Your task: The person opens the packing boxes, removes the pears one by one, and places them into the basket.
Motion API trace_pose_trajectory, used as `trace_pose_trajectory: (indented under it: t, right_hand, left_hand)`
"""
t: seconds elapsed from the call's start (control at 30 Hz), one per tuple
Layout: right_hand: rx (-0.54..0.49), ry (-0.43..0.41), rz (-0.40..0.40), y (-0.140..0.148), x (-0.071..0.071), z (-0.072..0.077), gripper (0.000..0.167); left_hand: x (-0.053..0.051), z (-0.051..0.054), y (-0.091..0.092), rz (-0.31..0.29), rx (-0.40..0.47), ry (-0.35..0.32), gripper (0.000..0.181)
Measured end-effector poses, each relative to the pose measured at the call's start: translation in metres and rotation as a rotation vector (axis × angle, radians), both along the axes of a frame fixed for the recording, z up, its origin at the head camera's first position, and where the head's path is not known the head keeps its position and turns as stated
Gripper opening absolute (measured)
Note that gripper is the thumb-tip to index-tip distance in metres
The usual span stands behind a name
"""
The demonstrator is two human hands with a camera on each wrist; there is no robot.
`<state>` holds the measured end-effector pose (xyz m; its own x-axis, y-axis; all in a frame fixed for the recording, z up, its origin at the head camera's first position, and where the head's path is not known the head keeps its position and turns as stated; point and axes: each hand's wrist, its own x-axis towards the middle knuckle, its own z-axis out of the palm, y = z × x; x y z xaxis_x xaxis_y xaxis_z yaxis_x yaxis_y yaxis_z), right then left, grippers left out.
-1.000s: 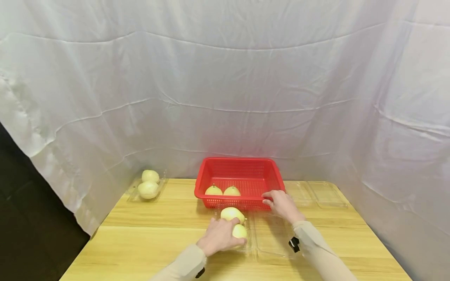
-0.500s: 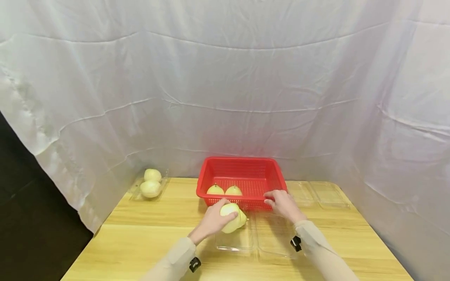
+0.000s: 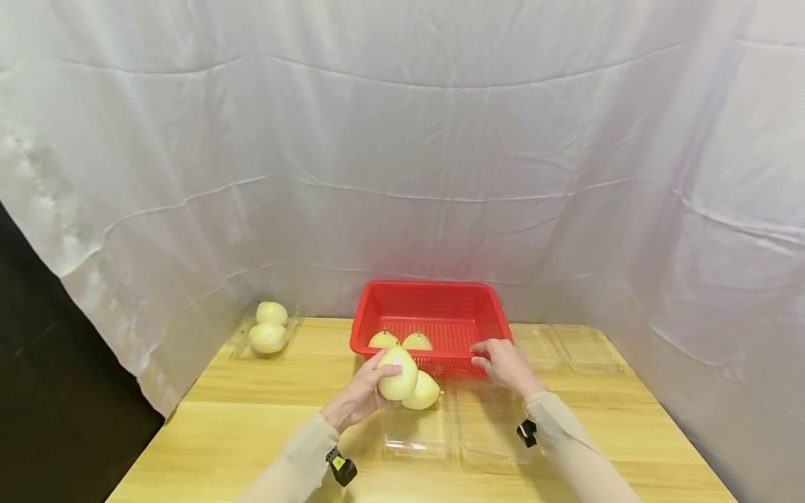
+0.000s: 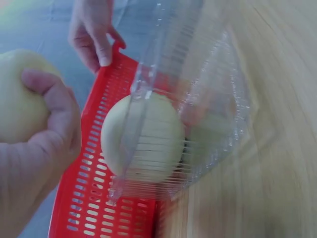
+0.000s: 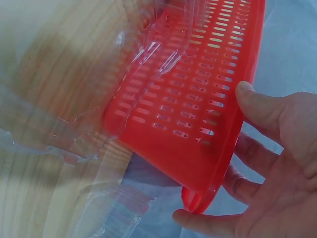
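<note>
My left hand [image 3: 357,399] grips a pale yellow pear [image 3: 399,375], thumb across its near side, in front of the red basket. Just right of that pear, another pear [image 3: 423,393] sits in an opened clear plastic clamshell box [image 3: 418,443] on the table. In the left wrist view, the box pear [image 4: 143,139] shows through the clear wall. Two stemmed pears [image 3: 383,339] lie inside the red plastic basket [image 3: 434,288] near its front left. With thumb outside and fingers behind, my right hand [image 5: 277,158] holds the basket's rim at its front right corner.
At the far left, a clear box [image 3: 239,349] holds two pears [image 3: 268,338]. Another opened clear box [image 3: 581,349] lies at the back right. A grey-white curtain [image 3: 440,175] hangs behind the wooden table [image 3: 251,426].
My left hand has picked the nearer pear out of the clamshell box, lifted it and turned it so its stem points up. The right hand stays at the basket rim.
</note>
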<state>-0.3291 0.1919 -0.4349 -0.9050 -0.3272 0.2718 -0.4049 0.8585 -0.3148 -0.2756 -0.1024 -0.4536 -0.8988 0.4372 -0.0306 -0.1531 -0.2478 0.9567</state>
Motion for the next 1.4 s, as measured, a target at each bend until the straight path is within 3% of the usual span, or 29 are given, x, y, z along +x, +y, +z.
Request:
trace_pose_trajectory:
  t: [0.13,0.3,0.37,0.5,0.67,0.83,0.9,1.2,1.3,1.4]
  right_hand:
    - [0.001,-0.009,-0.01,0.0,0.0,0.002,0.024]
    - [-0.009,-0.017,-0.009,-0.002,0.001,0.004,0.023]
    - [-0.012,-0.015,-0.009,-0.003,0.001,0.004,0.024]
    - [0.002,-0.009,0.0,-0.003,0.0,0.004,0.025]
    - [0.007,-0.019,0.003,-0.001,-0.002,0.003,0.025]
    - [-0.002,-0.045,-0.024,0.002,0.0,0.003,0.026]
    - [-0.001,-0.048,-0.027,0.003,0.001,0.003,0.026]
    - [0.003,-0.038,-0.019,0.004,0.001,0.001,0.026]
    - [0.002,-0.035,-0.016,0.004,0.0,0.001,0.025]
    - [0.0,-0.032,-0.014,0.003,0.0,0.001,0.025]
  left_hand:
    - [-0.001,0.004,-0.002,0.045,-0.056,0.071,0.064]
    - [-0.006,0.013,-0.006,0.299,-0.285,0.285,0.055]
    - [-0.01,0.016,-0.008,0.371,-0.347,0.375,0.056]
    - [-0.018,0.016,-0.014,0.381,-0.375,0.499,0.061]
    - [-0.023,0.019,-0.018,0.37,-0.327,0.52,0.048]
    - [-0.018,0.034,-0.02,0.361,-0.223,0.477,0.039]
    - [-0.015,0.039,-0.02,0.386,-0.214,0.473,0.043]
    - [-0.022,0.038,-0.02,0.58,-0.304,0.427,0.049]
    - [-0.029,0.041,-0.019,0.6,-0.273,0.399,0.054]
    - [-0.048,0.035,-0.021,0.638,-0.32,0.416,0.06]
